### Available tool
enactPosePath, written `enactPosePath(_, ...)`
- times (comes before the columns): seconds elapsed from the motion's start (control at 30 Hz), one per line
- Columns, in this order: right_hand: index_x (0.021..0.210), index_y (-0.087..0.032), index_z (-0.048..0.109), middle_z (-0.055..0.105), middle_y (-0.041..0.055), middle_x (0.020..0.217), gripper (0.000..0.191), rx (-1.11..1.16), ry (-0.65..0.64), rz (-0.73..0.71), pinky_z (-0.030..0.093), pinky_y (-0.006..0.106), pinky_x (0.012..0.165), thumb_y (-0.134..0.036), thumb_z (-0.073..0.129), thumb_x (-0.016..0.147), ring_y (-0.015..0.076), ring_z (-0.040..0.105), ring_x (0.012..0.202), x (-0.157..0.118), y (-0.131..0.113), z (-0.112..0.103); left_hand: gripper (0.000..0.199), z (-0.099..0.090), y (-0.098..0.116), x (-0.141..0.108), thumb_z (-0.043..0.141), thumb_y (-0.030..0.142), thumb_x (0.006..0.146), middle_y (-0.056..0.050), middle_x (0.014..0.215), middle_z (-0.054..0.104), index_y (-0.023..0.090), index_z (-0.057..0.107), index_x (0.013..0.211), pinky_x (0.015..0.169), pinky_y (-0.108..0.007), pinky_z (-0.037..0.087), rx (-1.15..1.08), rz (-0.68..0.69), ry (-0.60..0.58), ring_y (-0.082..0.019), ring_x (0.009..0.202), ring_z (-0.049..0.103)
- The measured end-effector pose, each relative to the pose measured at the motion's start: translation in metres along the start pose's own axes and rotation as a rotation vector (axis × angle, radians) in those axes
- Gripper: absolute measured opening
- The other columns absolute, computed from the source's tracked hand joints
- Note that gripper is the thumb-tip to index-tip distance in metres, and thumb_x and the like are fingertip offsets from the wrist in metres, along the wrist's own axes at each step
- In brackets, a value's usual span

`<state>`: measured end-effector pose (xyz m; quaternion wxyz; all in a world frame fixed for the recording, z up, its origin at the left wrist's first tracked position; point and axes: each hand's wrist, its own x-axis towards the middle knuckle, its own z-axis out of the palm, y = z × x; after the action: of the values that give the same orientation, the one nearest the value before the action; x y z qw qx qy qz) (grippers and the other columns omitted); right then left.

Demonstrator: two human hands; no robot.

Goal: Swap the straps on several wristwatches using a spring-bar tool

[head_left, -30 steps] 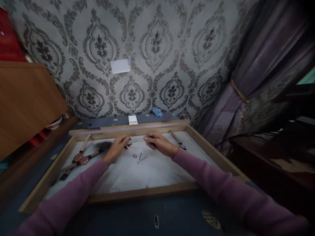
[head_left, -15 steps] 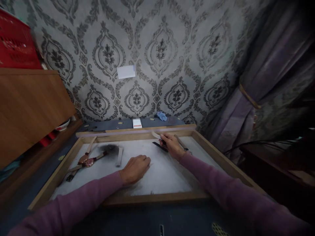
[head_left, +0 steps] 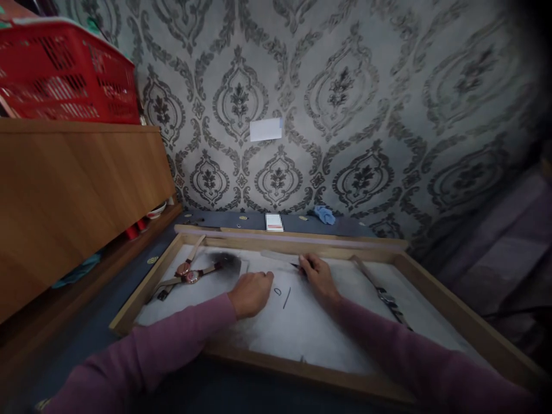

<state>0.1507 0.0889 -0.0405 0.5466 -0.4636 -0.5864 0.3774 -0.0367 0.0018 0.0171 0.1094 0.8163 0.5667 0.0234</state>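
My right hand (head_left: 319, 279) pinches one end of a strap (head_left: 280, 257), pale along most of its length and dark near my fingers, above the white floor of a wooden-framed tray (head_left: 293, 369). My left hand (head_left: 252, 294) is closed, knuckles up, over the middle of the tray; what its fingers hold, if anything, is hidden. Between my hands lie a small dark ring (head_left: 278, 291) and a thin dark stick (head_left: 287, 298). Two watches, one rose-gold (head_left: 183, 269) and one with a pink-white dial (head_left: 192, 277), rest at the tray's left. Another watch (head_left: 385, 296) lies right of my right hand.
Behind the tray are a small stack of white cards (head_left: 274, 222) and a blue crumpled cloth (head_left: 324, 215). A wooden cabinet (head_left: 86, 201) with a red basket (head_left: 64, 75) on it stands at the left. A white paper (head_left: 265, 130) is on the patterned wall.
The view has turned, so the scene sits further right. My right hand has come closer to my left. The dark ring and stick now show between them, and the watch at the right is more exposed.
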Motion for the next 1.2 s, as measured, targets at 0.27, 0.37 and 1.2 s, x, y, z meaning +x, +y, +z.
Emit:
enactPosePath(0.27, 0.064, -0.021, 0.049, 0.049, -0.0020, 0.053, 0.054, 0.129, -0.091, 0.037, 0.037, 0.026, 0.048, -0.074, 0.060, 0.068, 0.0139, 0.044, 0.050, 0.003, -0.020, 0.060, 0.014, 0.006, -0.007, 0.002, 0.057, 0.022, 0.090, -0.012, 0.102, 0.065, 0.014, 0.059, 0.102, 0.087, -0.050, 0.046, -0.236, 0.020, 0.103, -0.032, 0.100, 0.062)
enactPosePath(0.37, 0.064, -0.021, 0.049, 0.049, -0.0024, 0.055, 0.053, 0.163, -0.119, 0.044, 0.039, 0.025, 0.050, -0.071, 0.064, 0.067, 0.0129, 0.045, 0.052, -0.003, -0.035, 0.056, 0.017, 0.002, -0.008, 0.006, 0.058, 0.030, 0.089, -0.010, 0.093, 0.064, 0.016, 0.055, 0.099, 0.081, -0.043, 0.045, -0.439, 0.010, 0.180, -0.030, 0.094, 0.062)
enactPosePath(1.2, 0.098, -0.019, 0.051, 0.061, 0.0004, 0.075, 0.037, 0.401, -0.608, 0.311, 0.030, 0.021, 0.048, -0.040, 0.069, 0.075, 0.0106, 0.049, 0.058, -0.053, -0.059, 0.009, 0.026, -0.017, -0.012, 0.013, 0.063, 0.041, 0.083, 0.003, 0.062, 0.056, 0.018, 0.054, 0.076, 0.056, -0.023, 0.036, -1.225, 0.243, 0.021, -0.012, 0.059, 0.051)
